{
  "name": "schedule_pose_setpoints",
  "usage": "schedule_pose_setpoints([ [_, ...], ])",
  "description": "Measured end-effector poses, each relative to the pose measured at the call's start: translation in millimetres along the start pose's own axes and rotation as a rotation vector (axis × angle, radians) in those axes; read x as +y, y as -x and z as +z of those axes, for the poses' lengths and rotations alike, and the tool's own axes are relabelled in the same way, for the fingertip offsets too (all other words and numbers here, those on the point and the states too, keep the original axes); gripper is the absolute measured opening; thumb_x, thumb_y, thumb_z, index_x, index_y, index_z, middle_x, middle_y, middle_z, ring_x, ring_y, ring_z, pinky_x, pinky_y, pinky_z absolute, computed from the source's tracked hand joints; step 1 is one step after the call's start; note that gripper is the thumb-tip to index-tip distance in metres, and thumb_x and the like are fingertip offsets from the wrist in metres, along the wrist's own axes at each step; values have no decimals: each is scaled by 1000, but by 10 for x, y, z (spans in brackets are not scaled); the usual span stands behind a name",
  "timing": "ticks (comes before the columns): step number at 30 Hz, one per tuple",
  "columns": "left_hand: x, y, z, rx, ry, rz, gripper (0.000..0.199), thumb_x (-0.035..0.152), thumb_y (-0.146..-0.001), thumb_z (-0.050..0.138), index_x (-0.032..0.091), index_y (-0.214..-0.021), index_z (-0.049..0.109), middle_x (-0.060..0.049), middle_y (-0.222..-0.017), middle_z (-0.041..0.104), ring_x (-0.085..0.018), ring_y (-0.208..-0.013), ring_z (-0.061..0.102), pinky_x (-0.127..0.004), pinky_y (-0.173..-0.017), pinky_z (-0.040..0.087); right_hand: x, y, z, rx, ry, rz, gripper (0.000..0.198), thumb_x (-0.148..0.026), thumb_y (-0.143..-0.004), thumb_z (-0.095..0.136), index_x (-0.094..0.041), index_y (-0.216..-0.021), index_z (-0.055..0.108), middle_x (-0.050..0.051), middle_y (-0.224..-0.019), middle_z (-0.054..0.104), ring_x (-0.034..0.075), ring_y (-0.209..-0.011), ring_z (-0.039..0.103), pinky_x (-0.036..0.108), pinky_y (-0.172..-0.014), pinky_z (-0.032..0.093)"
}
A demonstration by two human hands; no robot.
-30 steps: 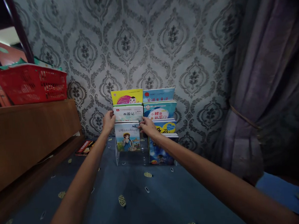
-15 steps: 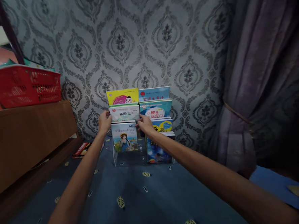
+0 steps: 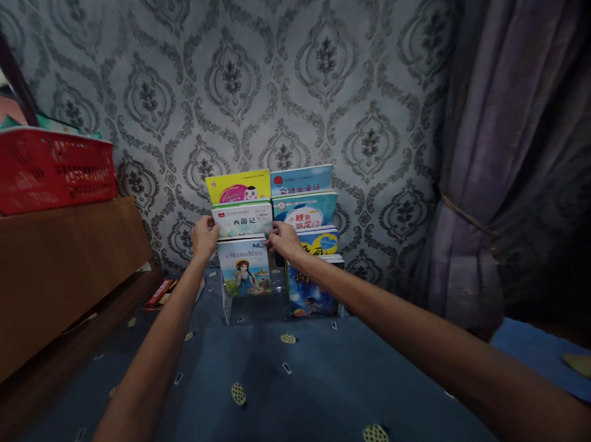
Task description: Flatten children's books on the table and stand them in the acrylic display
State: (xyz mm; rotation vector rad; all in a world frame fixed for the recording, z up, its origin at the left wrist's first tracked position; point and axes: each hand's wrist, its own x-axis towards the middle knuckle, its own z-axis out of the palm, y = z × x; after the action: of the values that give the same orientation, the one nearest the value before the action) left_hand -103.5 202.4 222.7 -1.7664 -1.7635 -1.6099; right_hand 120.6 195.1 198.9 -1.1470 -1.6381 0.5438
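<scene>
A clear tiered rack (image 3: 258, 310) holds two columns of thin books. In its left column, a white-and-green picture book (image 3: 244, 221) stands between a yellow book (image 3: 239, 187) behind and a book with a girl in a hat (image 3: 243, 269) in front. My left hand (image 3: 205, 237) pinches the white-and-green book's left edge, its fingers partly hidden. At the opposite edge, my right hand (image 3: 285, 240) has its thumb and fingers closed on the same book. The right column has a light-blue book (image 3: 303, 178), a turquoise book (image 3: 309, 208), a blue-and-yellow book (image 3: 325, 240) and dark-blue books (image 3: 314, 292).
The rack stands on a dark-blue patterned cloth (image 3: 267, 416), close to the wallpapered wall. A red basket (image 3: 85, 170) sits on a wooden ledge (image 3: 58, 275) at left. A red-covered book (image 3: 157, 296) lies beside my left forearm. A tied curtain (image 3: 471, 237) hangs at right.
The view has shifted slightly, so the rack and books appear a little higher and further left. Both hands stay at the white-and-green picture book's edges.
</scene>
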Motion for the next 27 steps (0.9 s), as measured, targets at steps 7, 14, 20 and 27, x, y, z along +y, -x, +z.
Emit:
schedule_pose_setpoints([
  [7, 48, 5, -46, -24, -37, -25, 24, 17, -79, 59, 14, -100, 73, -10, -100, 76, -24, -94, 68, -33, -86, 50, -87, 44, -41, -27, -63, 40, 39, -5, -86, 53, -11, -124, 58, 8, -96, 71, 19, -78, 75, 19, -47, 53],
  [14, 74, 17, -69, -33, -33, -22, 24, 16, -79, 59, 15, -98, 73, -9, -99, 76, -24, -94, 68, -32, -86, 50, -113, 60, -57, -25, -84, 50, 37, -3, -86, 54, -10, -122, 59, 9, -94, 72, 19, -78, 75, 19, -47, 53],
  [20, 81, 21, -82, -45, -39, -15, 25, 14, -80, 57, 13, -100, 72, -10, -100, 76, -24, -95, 68, -33, -86, 51, -126, 56, -60, -33, -85, 62, 36, -1, -85, 52, -9, -119, 60, 8, -95, 71, 20, -78, 75, 19, -46, 52],
  [27, 8, 17, -36, -56, -31, 5, 28, 13, -81, 56, 12, -105, 70, -9, -103, 75, -20, -94, 68, -31, -87, 51, -122, 74, -41, -37, -79, 74, 24, -1, -85, 51, -12, -103, 62, 6, -88, 69, 19, -77, 75, 17, -44, 50],
])
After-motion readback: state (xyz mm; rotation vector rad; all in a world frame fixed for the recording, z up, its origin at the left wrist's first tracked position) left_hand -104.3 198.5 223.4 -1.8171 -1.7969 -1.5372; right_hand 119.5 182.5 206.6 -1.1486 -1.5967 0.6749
